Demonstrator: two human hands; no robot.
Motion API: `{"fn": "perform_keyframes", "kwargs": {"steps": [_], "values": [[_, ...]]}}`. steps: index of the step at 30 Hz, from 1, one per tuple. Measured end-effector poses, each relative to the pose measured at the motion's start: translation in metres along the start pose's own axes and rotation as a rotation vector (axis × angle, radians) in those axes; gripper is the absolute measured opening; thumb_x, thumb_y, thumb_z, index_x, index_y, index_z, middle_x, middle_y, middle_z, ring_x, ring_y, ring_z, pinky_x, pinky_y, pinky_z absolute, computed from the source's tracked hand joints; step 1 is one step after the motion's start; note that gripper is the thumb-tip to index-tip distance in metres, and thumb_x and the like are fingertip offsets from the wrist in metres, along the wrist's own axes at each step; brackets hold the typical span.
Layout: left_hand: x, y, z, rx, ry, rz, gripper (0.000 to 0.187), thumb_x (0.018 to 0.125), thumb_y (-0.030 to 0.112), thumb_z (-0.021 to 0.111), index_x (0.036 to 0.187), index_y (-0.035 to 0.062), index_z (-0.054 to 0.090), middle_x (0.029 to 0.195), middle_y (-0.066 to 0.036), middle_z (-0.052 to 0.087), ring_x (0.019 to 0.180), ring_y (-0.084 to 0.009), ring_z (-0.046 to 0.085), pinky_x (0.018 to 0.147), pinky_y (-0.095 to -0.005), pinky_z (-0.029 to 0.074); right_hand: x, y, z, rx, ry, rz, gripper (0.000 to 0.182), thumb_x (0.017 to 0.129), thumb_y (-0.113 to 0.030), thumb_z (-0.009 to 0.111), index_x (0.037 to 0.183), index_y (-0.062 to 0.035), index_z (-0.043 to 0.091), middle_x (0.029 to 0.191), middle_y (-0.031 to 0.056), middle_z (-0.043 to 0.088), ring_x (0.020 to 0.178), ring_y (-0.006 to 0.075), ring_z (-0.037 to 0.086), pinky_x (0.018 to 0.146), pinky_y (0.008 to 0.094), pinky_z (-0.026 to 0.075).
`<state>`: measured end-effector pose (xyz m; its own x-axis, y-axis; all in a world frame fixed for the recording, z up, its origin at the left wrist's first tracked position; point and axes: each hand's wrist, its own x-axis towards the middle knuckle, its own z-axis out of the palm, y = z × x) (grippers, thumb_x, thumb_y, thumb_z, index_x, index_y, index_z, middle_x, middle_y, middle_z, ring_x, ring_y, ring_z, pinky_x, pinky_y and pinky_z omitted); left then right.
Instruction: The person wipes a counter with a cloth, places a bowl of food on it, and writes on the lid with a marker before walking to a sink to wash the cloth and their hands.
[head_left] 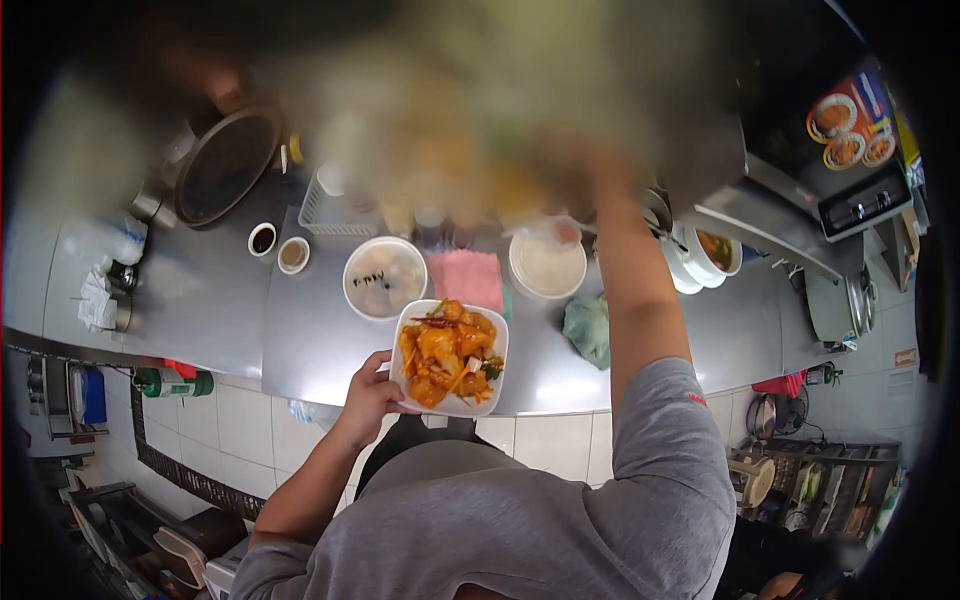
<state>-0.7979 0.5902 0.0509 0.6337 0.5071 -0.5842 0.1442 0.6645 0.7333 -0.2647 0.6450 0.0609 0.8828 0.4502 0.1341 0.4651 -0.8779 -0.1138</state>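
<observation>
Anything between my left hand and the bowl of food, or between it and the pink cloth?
Nothing visible: the left hand holds the bowl directly, and the pink cloth lies just beyond. A round tub stands left of the cloth.

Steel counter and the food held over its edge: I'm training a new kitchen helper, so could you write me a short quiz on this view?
1. True or false: the left hand holds the white bowl of sauced food.
2. What lies between the two round white tubs?
A) green bag
B) pink cloth
C) dark round tray
3. Fill in: the tub on the left has black ____ across its top.

Key: 1 true; 2 B; 3 writing.
</observation>
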Motion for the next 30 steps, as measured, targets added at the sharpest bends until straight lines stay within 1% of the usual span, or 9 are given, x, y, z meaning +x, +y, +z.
{"fn": "perform_keyframes", "kwargs": {"steps": [4, 8, 10, 12, 14, 20, 26, 27, 30], "values": [[0.014, 0.051, -0.015, -0.028, 0.010, 0.028, 0.059, 0.066, -0.010, 0.046, 0.125, -0.0004, 0.041, 0.096, -0.017, 0.060, 0.080, -0.0257, 0.066, 0.066, -0.0369, 0.060, 0.041, 0.003, 0.013, -0.056, -0.239, 0.108, 0.026, 0.081, -0.014, 0.058, 0.104, -0.0050, 0.067, 0.111, 0.0195, 0.062, 0.104, 0.0323, 0.061, 0.085, 0.0393, 0.050], [0.033, 0.084, -0.013, -0.034, -0.010, 0.066, 0.057, 0.068, -0.010, 0.046, 0.123, 0.0037, 0.043, 0.097, -0.015, 0.061, 0.081, -0.0245, 0.066, 0.067, -0.0372, 0.059, 0.071, 0.018, 0.056, -0.232, -0.361, -0.107, 0.022, 0.075, -0.012, 0.065, 0.094, -0.0008, 0.069, 0.101, 0.0201, 0.065, 0.095, 0.0308, 0.064, 0.078, 0.0384, 0.051], [0.048, 0.097, -0.007, -0.060, -0.068, 0.091, 0.057, 0.068, -0.009, 0.047, 0.124, 0.0040, 0.043, 0.098, -0.015, 0.061, 0.083, -0.0244, 0.066, 0.069, -0.0376, 0.059, 0.075, 0.023, 0.069, 0.134, -0.373, 0.193, 0.020, 0.073, -0.010, 0.066, 0.090, 0.0012, 0.068, 0.088, 0.0203, 0.067, 0.082, 0.0322, 0.066, 0.069, 0.0398, 0.050], [0.061, 0.111, 0.002, -0.034, -0.088, 0.092, 0.056, 0.069, -0.008, 0.047, 0.123, 0.0036, 0.043, 0.100, -0.015, 0.060, 0.085, -0.0246, 0.066, 0.071, -0.0379, 0.059, 0.078, 0.032, 0.080, 0.242, -0.302, 0.216, 0.016, 0.074, -0.008, 0.067, 0.083, 0.0050, 0.066, 0.073, 0.0189, 0.065, 0.066, 0.0302, 0.064, 0.058, 0.0417, 0.047], [0.071, 0.130, 0.016, -0.032, -0.136, 0.114, 0.055, 0.069, -0.006, 0.048, 0.123, 0.0024, 0.043, 0.102, -0.015, 0.060, 0.086, -0.0251, 0.065, 0.071, -0.0371, 0.059, 0.069, 0.043, 0.081, 0.741, -0.255, 0.423, 0.012, 0.077, -0.008, 0.066, 0.075, 0.0040, 0.064, 0.064, 0.0138, 0.060, 0.054, 0.0242, 0.056, 0.046, 0.0389, 0.041], [0.122, 0.177, 0.053, 0.057, -0.197, 0.155, 0.057, 0.070, -0.002, 0.046, 0.127, -0.0030, 0.038, 0.108, -0.018, 0.057, 0.090, -0.0266, 0.065, 0.076, -0.0388, 0.058, 0.030, 0.055, 0.016, 1.115, -0.244, 0.521, 0.009, 0.082, -0.009, 0.064, 0.076, -0.0027, 0.060, 0.056, 0.0028, 0.051, 0.042, 0.0114, 0.039, 0.038, 0.0276, 0.027], [0.172, 0.206, 0.101, 0.014, -0.303, 0.211, 0.054, 0.071, -0.003, 0.045, 0.123, -0.0064, 0.036, 0.108, -0.019, 0.055, 0.093, -0.0296, 0.063, 0.079, -0.0406, 0.058, -0.071, 0.017, -0.136, 1.213, 0.012, -0.016, 0.012, 0.084, -0.013, 0.064, 0.078, -0.0028, 0.060, 0.056, 0.0005, 0.050, 0.046, 0.0079, 0.040, 0.041, 0.0217, 0.026], [0.176, 0.209, 0.107, 0.004, -0.311, 0.219, 0.051, 0.071, -0.003, 0.045, 0.121, -0.0065, 0.036, 0.108, -0.019, 0.055, 0.092, -0.0299, 0.063, 0.079, -0.0405, 0.058, -0.083, 0.010, -0.147, 1.137, 0.172, -0.197, 0.013, 0.084, -0.014, 0.064, 0.079, -0.0025, 0.060, 0.055, 0.0004, 0.049, 0.047, 0.0077, 0.040, 0.042, 0.0218, 0.027], [0.191, 0.211, 0.122, -0.002, -0.305, 0.237, 0.040, 0.072, -0.004, 0.045, 0.112, -0.0057, 0.039, 0.105, -0.020, 0.055, 0.091, -0.0305, 0.064, 0.080, -0.0406, 0.058, -0.103, 0.005, -0.152, 1.073, 0.155, -0.323, 0.013, 0.087, -0.014, 0.061, 0.082, -0.0024, 0.060, 0.058, 0.0009, 0.050, 0.052, 0.0075, 0.043, 0.048, 0.0224, 0.032]]}}
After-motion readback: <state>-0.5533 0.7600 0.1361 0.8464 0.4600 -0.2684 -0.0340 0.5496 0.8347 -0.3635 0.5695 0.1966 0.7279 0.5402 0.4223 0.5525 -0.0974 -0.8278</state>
